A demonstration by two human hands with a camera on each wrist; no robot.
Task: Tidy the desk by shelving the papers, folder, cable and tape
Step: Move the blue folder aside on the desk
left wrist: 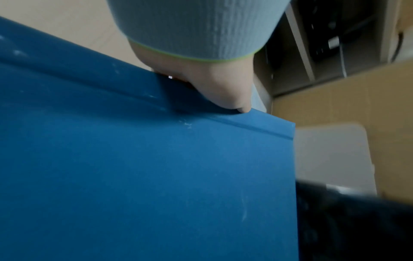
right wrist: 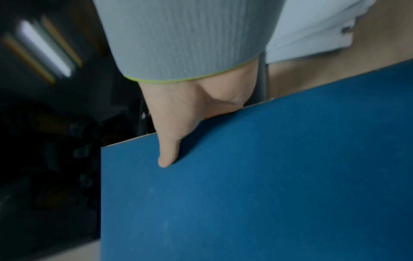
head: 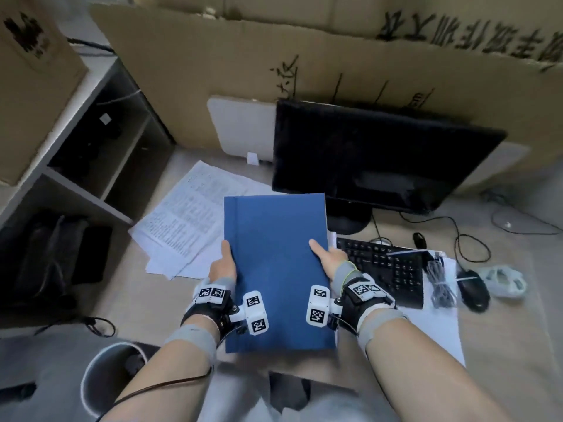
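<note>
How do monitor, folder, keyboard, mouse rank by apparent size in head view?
1. monitor
2. folder, though it is held nearer the camera, so unsure against the monitor
3. keyboard, partly covered
4. mouse

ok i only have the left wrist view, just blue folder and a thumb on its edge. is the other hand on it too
Observer: Yes. The right hand grips the blue folder at its right edge, thumb on top; the left hand holds the left edge.
Operator: is it off the desk
Observer: It looks lifted and tilted toward the person, above the printed papers.
Operator: what else is left to shelve
Observer: A bundled grey cable lies right of the keyboard, near the mouse.
Operator: and the shelf
Observer: The shelf unit stands to the left, its compartments dark.
</note>
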